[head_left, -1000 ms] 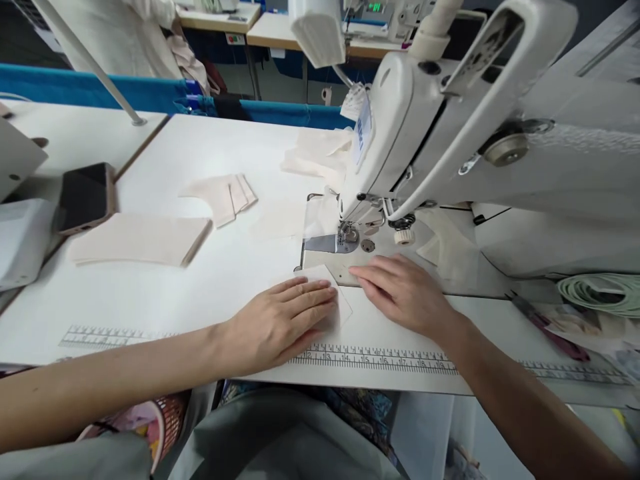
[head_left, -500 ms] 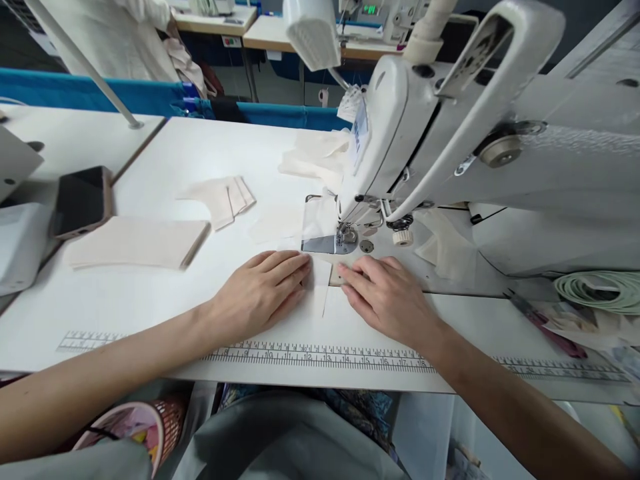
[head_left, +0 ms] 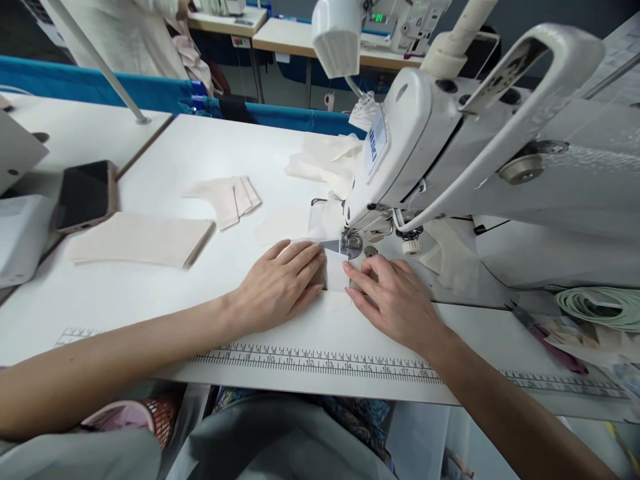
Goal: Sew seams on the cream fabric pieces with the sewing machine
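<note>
A small piece of thin white fabric (head_left: 337, 272) lies on the bed of the white sewing machine (head_left: 395, 133), its far edge at the presser foot (head_left: 351, 241). My left hand (head_left: 285, 283) rests flat on the fabric's left part, fingers stretched out together and covering some of it. At the fabric's right edge is my right hand (head_left: 393, 300), index fingertip and thumb touching down near it, fingers loosely bent and holding nothing I can see. The metal needle area stands just beyond my fingertips.
Left on the table lie a stack of cream fabric pieces (head_left: 143, 240), smaller cut pieces (head_left: 230, 200) and a phone (head_left: 86, 195). Crumpled cloth (head_left: 325, 160) sits behind the needle. Snips (head_left: 547, 337) and coiled green cord (head_left: 603, 308) lie right. A printed ruler (head_left: 320, 360) runs along the front edge.
The fabric has moved forward and right, closer to the presser foot. My left hand has slid right and slightly forward with it; my right hand has shifted slightly right. The camera view has shifted a little.
</note>
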A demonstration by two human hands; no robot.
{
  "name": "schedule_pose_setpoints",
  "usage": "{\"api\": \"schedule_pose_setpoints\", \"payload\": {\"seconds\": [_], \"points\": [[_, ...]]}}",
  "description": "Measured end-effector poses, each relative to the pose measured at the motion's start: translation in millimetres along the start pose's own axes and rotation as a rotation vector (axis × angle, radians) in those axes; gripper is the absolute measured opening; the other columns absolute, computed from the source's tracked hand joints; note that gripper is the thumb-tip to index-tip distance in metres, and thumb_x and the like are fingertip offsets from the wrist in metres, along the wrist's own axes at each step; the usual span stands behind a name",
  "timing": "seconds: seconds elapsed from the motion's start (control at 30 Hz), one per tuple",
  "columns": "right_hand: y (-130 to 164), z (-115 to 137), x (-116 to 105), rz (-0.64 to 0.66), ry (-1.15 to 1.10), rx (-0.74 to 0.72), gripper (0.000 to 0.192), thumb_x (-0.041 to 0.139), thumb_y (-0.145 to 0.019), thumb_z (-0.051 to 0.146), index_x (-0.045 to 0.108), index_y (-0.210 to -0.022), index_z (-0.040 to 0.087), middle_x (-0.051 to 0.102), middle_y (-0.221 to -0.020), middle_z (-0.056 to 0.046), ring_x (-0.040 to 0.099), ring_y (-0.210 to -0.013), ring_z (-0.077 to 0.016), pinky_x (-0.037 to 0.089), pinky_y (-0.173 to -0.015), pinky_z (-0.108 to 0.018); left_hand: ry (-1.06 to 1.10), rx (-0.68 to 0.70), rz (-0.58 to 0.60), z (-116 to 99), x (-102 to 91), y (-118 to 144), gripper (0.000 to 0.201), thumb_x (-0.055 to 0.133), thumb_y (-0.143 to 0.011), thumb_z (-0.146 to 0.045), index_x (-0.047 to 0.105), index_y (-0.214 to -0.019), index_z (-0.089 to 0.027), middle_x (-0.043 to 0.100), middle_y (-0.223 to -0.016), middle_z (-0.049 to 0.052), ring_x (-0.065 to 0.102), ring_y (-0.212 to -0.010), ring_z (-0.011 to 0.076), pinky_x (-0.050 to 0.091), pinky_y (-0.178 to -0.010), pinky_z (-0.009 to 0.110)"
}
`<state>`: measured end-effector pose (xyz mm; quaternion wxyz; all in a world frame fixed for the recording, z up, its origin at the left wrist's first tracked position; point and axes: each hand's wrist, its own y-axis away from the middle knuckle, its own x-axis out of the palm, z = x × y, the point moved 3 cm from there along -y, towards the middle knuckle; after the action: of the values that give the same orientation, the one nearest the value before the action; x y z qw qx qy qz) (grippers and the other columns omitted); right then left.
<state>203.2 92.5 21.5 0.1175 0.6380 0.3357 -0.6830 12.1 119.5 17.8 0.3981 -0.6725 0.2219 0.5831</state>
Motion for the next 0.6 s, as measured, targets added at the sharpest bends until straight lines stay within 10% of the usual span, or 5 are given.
{"api": "schedule_pose_setpoints", "payload": {"seconds": [0.2,0.43,0.6], "points": [[3.3,-3.8,-0.2,-0.048,-0.002,-0.066,0.034,0.042,-0.100,0.027,0.060,-0.123,0.011,0.060,-0.090,-0.008,0.058,-0.080,-0.0178,0.042,-0.078,-0.034,0.127,-0.082,-0.057,29.7,-27.3,33.6,0.031,0.040,-0.098,-0.025,0.062,-0.116,-0.012,0.065,-0.123,0.012,0.059,-0.114,0.0252,0.051,-0.092,0.040],[2.3,-5.4,1.5,-0.157,-0.040,-0.123,0.033,0.043,-0.098,0.026,0.061,-0.121,0.011,0.060,-0.087,-0.008,0.058,-0.080,-0.0202,0.041,-0.076,-0.035,0.144,-0.622,-0.033,115.2,-72.4,124.2,0.030,0.051,-0.090,-0.041,0.068,-0.087,-0.017,0.067,-0.085,0.007,0.062,-0.075,0.0168,0.050,-0.065,0.027],[0.9,-3.2,2.2,-0.165,-0.071,-0.148,0.031,0.043,-0.098,0.025,0.059,-0.121,0.013,0.062,-0.088,-0.007,0.059,-0.081,-0.0200,0.041,-0.076,-0.035,0.092,-0.592,0.045,132.7,-68.8,137.6,0.037,0.046,-0.090,-0.046,0.068,-0.084,-0.017,0.066,-0.084,0.007,0.061,-0.077,0.0186,0.049,-0.069,0.030]]}}
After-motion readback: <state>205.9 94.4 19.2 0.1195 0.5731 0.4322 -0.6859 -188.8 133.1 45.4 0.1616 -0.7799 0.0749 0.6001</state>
